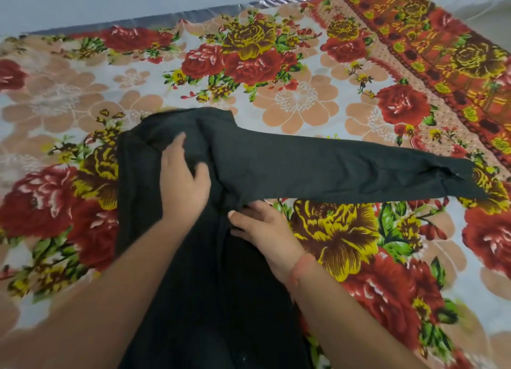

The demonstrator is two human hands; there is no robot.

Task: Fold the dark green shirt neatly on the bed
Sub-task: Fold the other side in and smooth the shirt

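Left hand (184,180) is pressing flat on the dark green shirt (221,285), right hand (265,226) resting open beside it; the sleeve (345,169) beyond is needing a square fold inward.

Soft, even light; slight motion blur, wide-angle bending at edges.
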